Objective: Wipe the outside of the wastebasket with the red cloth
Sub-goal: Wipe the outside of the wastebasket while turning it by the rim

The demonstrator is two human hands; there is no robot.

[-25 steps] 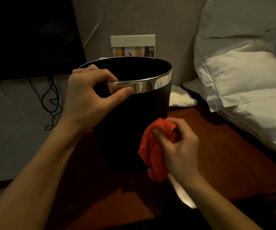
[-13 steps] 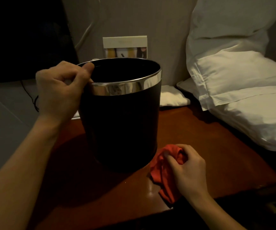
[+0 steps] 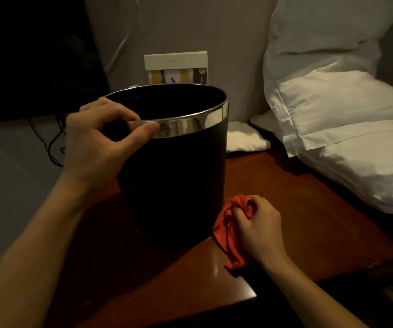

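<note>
A black round wastebasket (image 3: 176, 185) with a shiny metal band at the rim stands upright on a reddish wooden table (image 3: 297, 209). My left hand (image 3: 98, 145) grips its near-left rim, thumb on the metal band, fingers inside. The red cloth (image 3: 231, 230) lies bunched on the table at the basket's lower right, close to its base. My right hand (image 3: 259, 226) presses down on the cloth and pinches its folds.
White pillows (image 3: 332, 119) crowd the table's right side. A small white pad (image 3: 245, 140) lies behind the basket. A card stand (image 3: 176, 67) leans on the wall. Dark cables (image 3: 53, 143) hang at the left. The table's front corner (image 3: 249, 294) is near.
My right hand has dropped with the cloth from the basket's side to the table beside its base. My left hand shifted along the rim, to the left and back to the near-left.
</note>
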